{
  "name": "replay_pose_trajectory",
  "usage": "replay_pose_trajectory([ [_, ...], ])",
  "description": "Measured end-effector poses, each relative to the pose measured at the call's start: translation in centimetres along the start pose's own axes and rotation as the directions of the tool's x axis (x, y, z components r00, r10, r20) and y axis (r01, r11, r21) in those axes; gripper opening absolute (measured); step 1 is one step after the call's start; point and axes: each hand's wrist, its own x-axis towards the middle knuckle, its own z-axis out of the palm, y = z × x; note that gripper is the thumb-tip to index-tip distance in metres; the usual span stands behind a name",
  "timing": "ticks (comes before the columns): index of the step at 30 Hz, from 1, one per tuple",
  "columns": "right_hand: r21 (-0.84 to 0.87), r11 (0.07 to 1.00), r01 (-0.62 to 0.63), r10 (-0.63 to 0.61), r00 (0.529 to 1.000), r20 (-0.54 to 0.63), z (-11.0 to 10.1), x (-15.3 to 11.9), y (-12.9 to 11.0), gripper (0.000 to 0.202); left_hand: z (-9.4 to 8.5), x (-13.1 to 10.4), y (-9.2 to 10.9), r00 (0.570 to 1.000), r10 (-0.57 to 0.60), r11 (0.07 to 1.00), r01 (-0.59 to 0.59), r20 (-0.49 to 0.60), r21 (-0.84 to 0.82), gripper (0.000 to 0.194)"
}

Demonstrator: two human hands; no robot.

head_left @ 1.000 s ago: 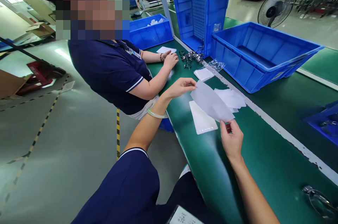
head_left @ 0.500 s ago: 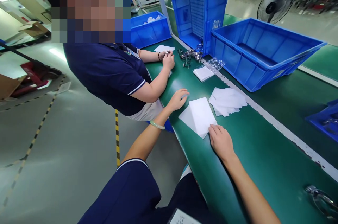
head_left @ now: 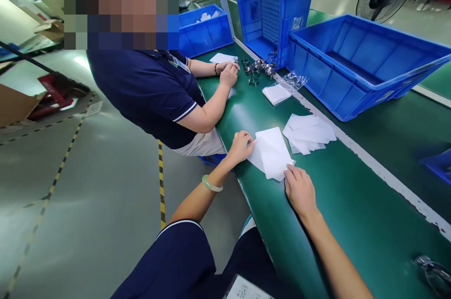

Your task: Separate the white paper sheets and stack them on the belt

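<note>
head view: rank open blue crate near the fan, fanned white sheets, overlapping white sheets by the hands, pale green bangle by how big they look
1. open blue crate
2. fanned white sheets and overlapping white sheets: too alike to rank
3. pale green bangle

Bare green table stretches right of the right hand, while 2 blue bins stand in the way beyond the loose sheets and a co-worker's arm bars the left.

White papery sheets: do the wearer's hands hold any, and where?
The left hand seems to pinch a thin white sheet by its edge; the right hand touches a corner of the white stack, grip unclear.
</note>
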Motion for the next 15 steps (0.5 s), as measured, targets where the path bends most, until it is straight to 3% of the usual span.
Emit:
replay_pose_trajectory([
  [5,0.019,1.0,0.013,-0.013,1.0,0.0,0.0,0.5,-0.5,0.022,-1.3,3.3,2.0,0.992,0.117,0.993,-0.117,-0.057,0.009,0.01],
  [11,0.105,0.994,0.016,-0.014,1.0,-0.019,-0.3,0.6,-0.6,0.021,1.0,6.0,3.1,0.991,0.128,0.99,-0.126,-0.035,0.058,0.028],
  [15,0.171,0.979,-0.114,0.13,0.988,-0.083,-0.7,1.6,1.8,0.022,2.1,6.8,5.0,0.985,0.166,0.986,-0.164,-0.045,0.033,0.035],
])
